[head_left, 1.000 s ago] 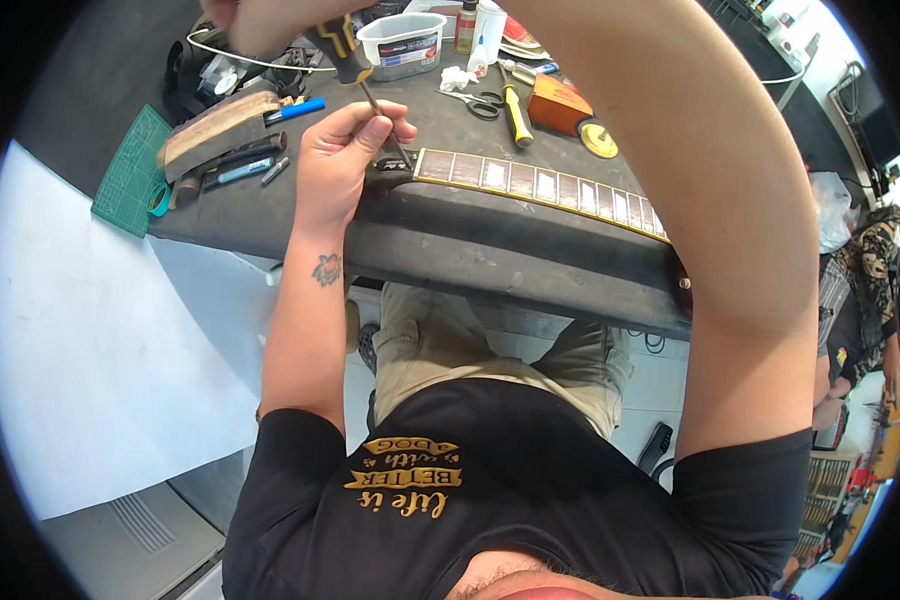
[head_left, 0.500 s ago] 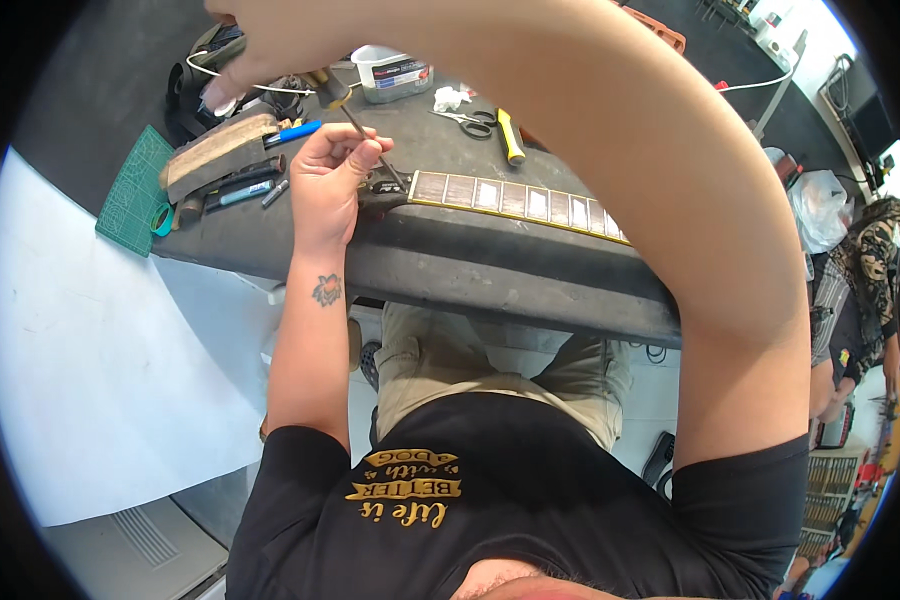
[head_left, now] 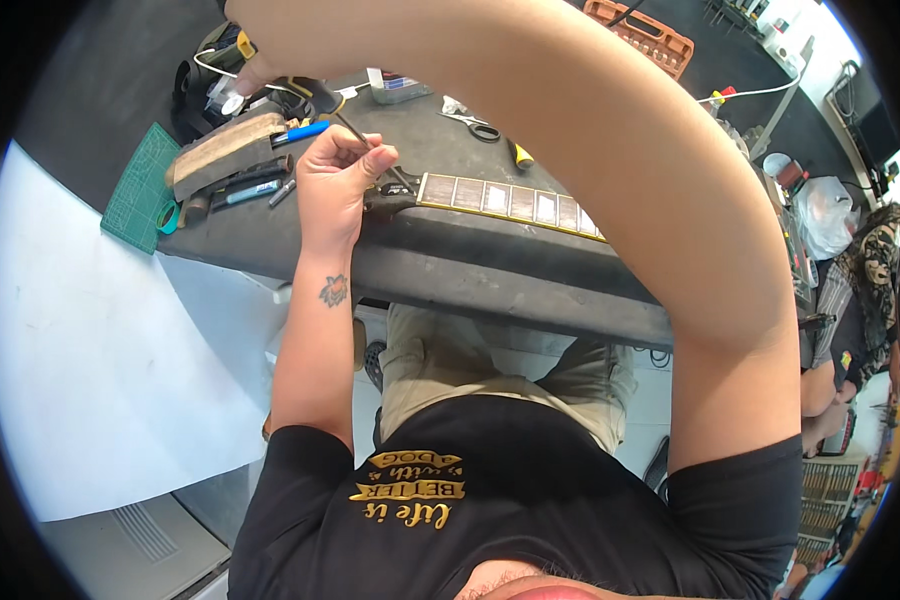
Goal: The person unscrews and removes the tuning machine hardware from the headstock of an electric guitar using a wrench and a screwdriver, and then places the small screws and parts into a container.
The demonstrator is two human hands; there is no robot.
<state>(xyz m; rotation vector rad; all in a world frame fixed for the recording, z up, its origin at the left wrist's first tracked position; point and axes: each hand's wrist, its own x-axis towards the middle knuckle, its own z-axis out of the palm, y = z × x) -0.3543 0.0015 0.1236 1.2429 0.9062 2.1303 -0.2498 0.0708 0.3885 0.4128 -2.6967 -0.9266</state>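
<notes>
A screwdriver (head_left: 319, 95) with a black and yellow handle slants down to the guitar headstock (head_left: 395, 190), at the nut end of the fretboard (head_left: 510, 200). My left hand (head_left: 340, 175) pinches its thin shaft between thumb and fingers, just above the headstock. From the right, my forearm arches across the top of the view, and my right hand (head_left: 255, 60) closes round the handle, partly cut off and hidden. The tip rests near a small dark cover on the headstock. My right arm hides the far part of the neck.
Left of my hands lie a wooden block (head_left: 225, 155), a blue marker (head_left: 300, 132) and a green cutting mat (head_left: 135, 195). Beyond the neck are scissors (head_left: 484, 131), a yellow-handled tool (head_left: 521, 155) and a plastic tub (head_left: 400, 92). An orange tool case (head_left: 655, 45) lies farther off.
My right arm and hand have shifted; a yellow part now shows between the fingers. My left hand still pinches the shaft. The view has moved slightly.
</notes>
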